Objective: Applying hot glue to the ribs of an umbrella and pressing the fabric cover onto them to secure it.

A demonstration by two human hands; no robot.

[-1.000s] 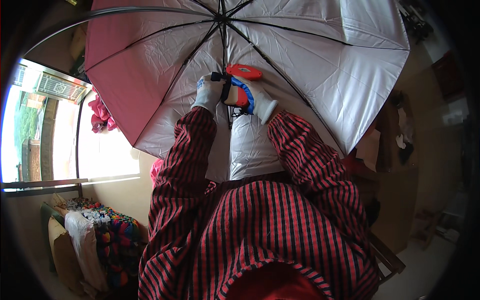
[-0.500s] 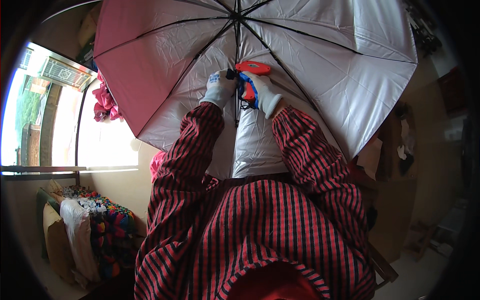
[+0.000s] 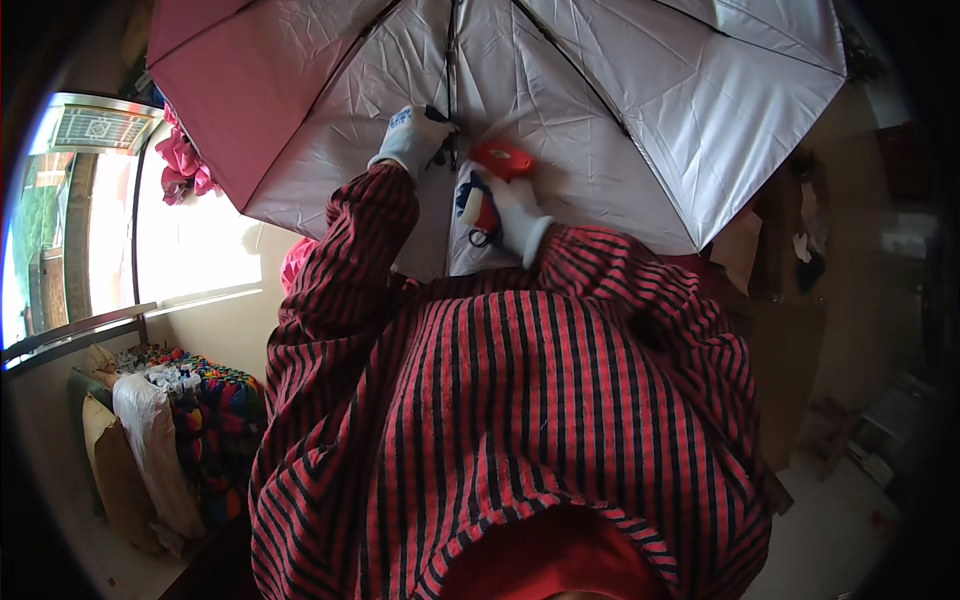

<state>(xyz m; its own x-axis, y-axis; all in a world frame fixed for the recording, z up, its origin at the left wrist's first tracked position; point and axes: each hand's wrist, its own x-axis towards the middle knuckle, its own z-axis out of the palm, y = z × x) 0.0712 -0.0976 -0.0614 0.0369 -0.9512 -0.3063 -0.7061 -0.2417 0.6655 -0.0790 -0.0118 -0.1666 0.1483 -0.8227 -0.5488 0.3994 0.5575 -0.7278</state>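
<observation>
One red tool (image 3: 503, 160) in right fingers (image 3: 482, 181)

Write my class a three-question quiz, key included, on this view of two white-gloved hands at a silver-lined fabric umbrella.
1. Multiple choice: which gloved hand holds the red, rounded handheld tool? A: left. B: right. C: neither.
2. True or false: the silver-lined fabric umbrella is folded shut.
3. Fill the gap: the crumpled bright pink fabric near the window appears on the picture's ____ side.

Key:
1. B, the right hand.
2. False; it is spread open.
3. Left.
</observation>
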